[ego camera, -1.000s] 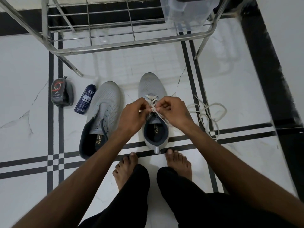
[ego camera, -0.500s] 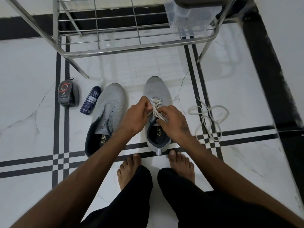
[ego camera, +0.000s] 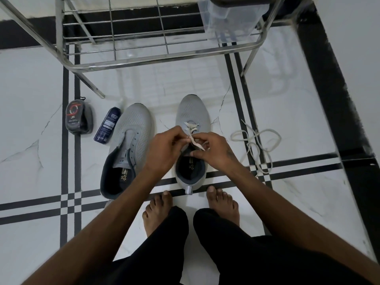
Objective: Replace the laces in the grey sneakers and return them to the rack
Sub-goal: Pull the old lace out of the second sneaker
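Observation:
Two grey sneakers stand on the white floor. The right sneaker [ego camera: 193,114] has a white lace [ego camera: 191,132] threaded through its front eyelets. My left hand [ego camera: 164,149] pinches the lace at the shoe's left side. My right hand [ego camera: 216,151] pinches the lace's free end over the shoe's opening. The left sneaker [ego camera: 131,136] has no lace and lies slightly tilted. A loose white lace [ego camera: 257,145] lies in loops on the floor to the right.
A steel wire rack [ego camera: 144,56] stands beyond the shoes, with a clear plastic box [ego camera: 232,19] on its right end. A black shoe-polish sponge case [ego camera: 78,118] and a dark blue bottle [ego camera: 107,126] lie left of the shoes. My bare feet [ego camera: 191,210] are just behind the heel.
My right hand has drawn the lace end back toward the shoe's opening and shifted its pinch. The camera has tilted a little, so the shoes appear lower in view.

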A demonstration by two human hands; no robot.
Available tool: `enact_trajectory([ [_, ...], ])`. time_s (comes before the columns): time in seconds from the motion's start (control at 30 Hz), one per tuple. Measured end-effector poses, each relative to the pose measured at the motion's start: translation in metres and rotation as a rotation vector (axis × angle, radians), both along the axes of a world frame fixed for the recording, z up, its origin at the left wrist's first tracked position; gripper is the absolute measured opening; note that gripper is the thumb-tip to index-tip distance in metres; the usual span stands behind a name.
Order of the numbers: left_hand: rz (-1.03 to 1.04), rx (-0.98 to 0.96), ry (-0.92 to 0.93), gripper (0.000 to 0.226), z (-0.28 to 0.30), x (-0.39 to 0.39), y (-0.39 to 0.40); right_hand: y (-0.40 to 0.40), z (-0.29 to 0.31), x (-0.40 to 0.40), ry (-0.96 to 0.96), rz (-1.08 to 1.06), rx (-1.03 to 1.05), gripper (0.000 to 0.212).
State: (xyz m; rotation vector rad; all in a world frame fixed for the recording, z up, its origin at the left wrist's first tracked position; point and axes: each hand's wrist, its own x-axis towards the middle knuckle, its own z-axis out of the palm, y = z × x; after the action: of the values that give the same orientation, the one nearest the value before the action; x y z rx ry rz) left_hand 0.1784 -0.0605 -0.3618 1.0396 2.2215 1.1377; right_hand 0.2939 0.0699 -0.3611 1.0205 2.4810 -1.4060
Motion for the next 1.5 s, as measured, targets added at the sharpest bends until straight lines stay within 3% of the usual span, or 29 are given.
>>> enact_trajectory([
  [0.07,0.111,0.066,-0.137,0.015,0.007,-0.005,-0.005,-0.002,-0.004,-0.001,0.005,-0.009,0.022,0.048],
  [0.27,0.352,0.280,-0.263,0.013,0.038,-0.013,-0.023,-0.007,-0.008,-0.002,0.007,-0.041,0.063,0.038],
  [0.4,0.741,0.569,-0.310,0.011,0.057,-0.039,-0.025,-0.010,-0.009,-0.001,0.012,-0.065,0.072,0.037],
  [0.47,0.927,0.542,-0.459,0.010,0.047,-0.048,-0.020,-0.011,-0.007,-0.003,0.009,-0.052,0.067,0.035],
  [0.5,0.961,0.408,-0.526,0.027,0.040,-0.047,-0.019,-0.012,-0.005,-0.003,0.008,-0.044,0.071,0.030],
  [0.57,0.770,-0.031,-0.415,0.074,0.021,-0.035,-0.019,-0.010,-0.001,-0.001,0.025,-0.078,0.050,0.022],
  [0.63,0.404,-0.219,-0.170,0.087,0.008,-0.010,-0.016,-0.007,0.005,-0.001,0.060,-0.135,0.022,0.017],
  [0.7,0.113,-0.215,-0.067,0.060,0.002,0.010,-0.008,-0.007,0.014,-0.001,0.092,-0.153,0.037,0.018],
  [0.77,-0.003,-0.223,0.003,0.026,0.002,0.019,0.003,-0.006,0.025,-0.002,0.121,-0.165,0.061,0.025],
  [0.87,0.054,-0.265,0.002,0.015,0.002,0.016,0.012,0.004,0.040,-0.001,0.215,-0.278,-0.042,0.025],
  [0.93,0.061,-0.245,-0.087,0.012,0.002,0.011,0.012,0.014,0.048,0.000,0.361,-0.521,-0.245,0.023],
  [1.0,0.032,-0.213,-0.162,0.009,0.003,0.009,0.010,0.023,0.042,0.001,0.347,-0.701,-0.342,0.028],
  [1.1,0.016,-0.168,-0.183,0.009,0.000,0.007,0.009,0.016,0.022,0.010,-0.031,-0.504,-0.101,0.069],
  [1.17,0.005,-0.157,-0.129,0.008,-0.003,0.007,0.009,0.000,0.016,0.018,0.016,-0.322,0.163,0.080],
  [1.23,0.027,-0.123,-0.141,0.008,-0.007,0.005,0.010,-0.013,0.007,0.019,0.154,-0.207,0.224,0.062],
  [1.33,0.097,-0.039,-0.248,0.014,-0.006,0.006,0.011,-0.024,0.000,0.010,0.051,-0.066,0.128,0.031],
  [1.4,0.124,-0.038,-0.259,0.014,-0.005,0.006,0.013,-0.021,-0.002,0.004,0.053,-0.080,0.134,0.012],
  [1.43,0.118,-0.050,-0.278,0.012,-0.004,0.006,0.013,-0.018,-0.002,0.002,0.084,-0.126,0.110,0.007],
  [1.5,0.062,-0.071,-0.336,0.011,-0.007,0.004,0.010,-0.011,-0.003,0.001,0.130,-0.221,0.024,0.020],
])
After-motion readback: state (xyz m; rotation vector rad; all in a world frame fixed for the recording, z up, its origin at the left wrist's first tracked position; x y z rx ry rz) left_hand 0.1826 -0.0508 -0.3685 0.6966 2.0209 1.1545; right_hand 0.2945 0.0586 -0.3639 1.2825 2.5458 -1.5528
